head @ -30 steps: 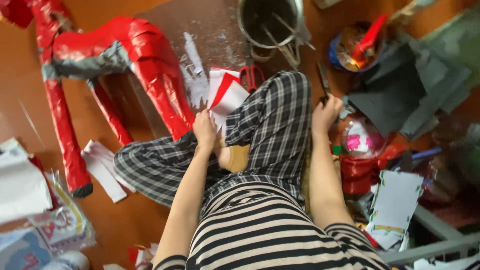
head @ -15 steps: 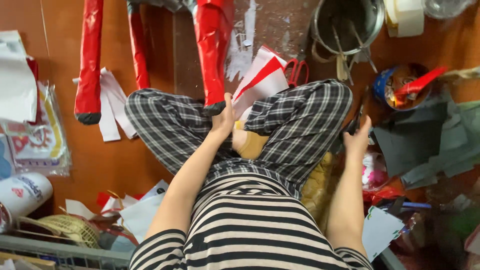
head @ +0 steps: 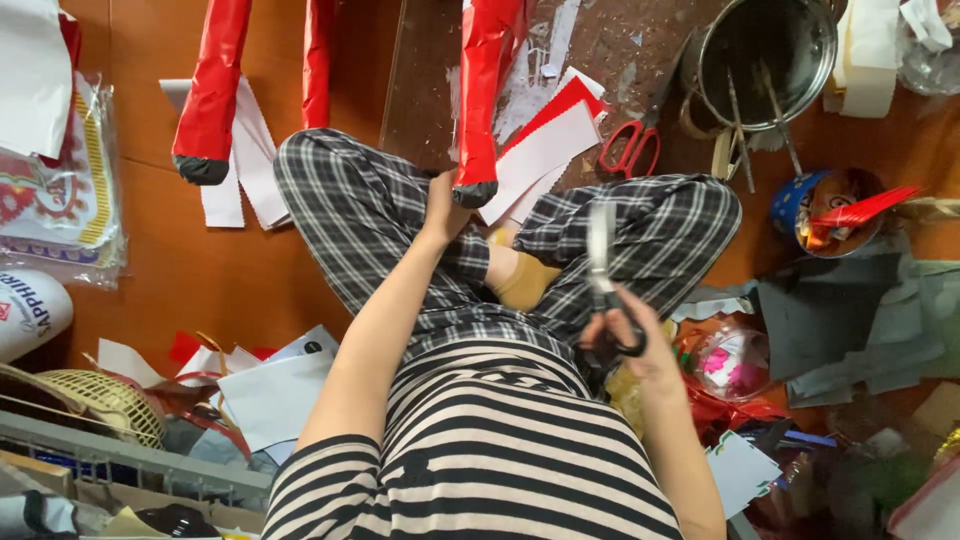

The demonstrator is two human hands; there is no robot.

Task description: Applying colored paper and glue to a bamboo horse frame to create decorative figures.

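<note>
- As I look down from the head camera, I see my left hand (head: 443, 208) reaching out over my left knee, fingers closed around the black-tipped foot of a red paper-covered leg (head: 485, 95) — gripped low, I judge, so the tall piece stays steady and close to my lap.
- My right hand (head: 628, 335) is closed through the dark handles of a pair of scissors (head: 603, 275); the blades point up and away from my body and look shut, held over my right thigh, near the red leg but apart from it.
- I sit cross-legged on the orange floor (head: 250, 270) in plaid trousers (head: 360, 215), which puts everything within arm's reach.
- Two more red legs (head: 215, 90) stand toward the floor's far-left part, each ending in a dark foot, with white paper strips behind them.
- Red-and-white paper sheets (head: 545, 150) lie just beyond the held foot, and red-handled scissors (head: 630, 145) rest beside them.
- A metal pot (head: 770, 60) with sticks in it sits toward the far-right corner — a small blue cup (head: 825, 205) holding red scraps is just nearer me.
- Grey paper (head: 850, 310) is heaped at the right edge; a wicker basket (head: 95, 400) sits at the near-left.
</note>
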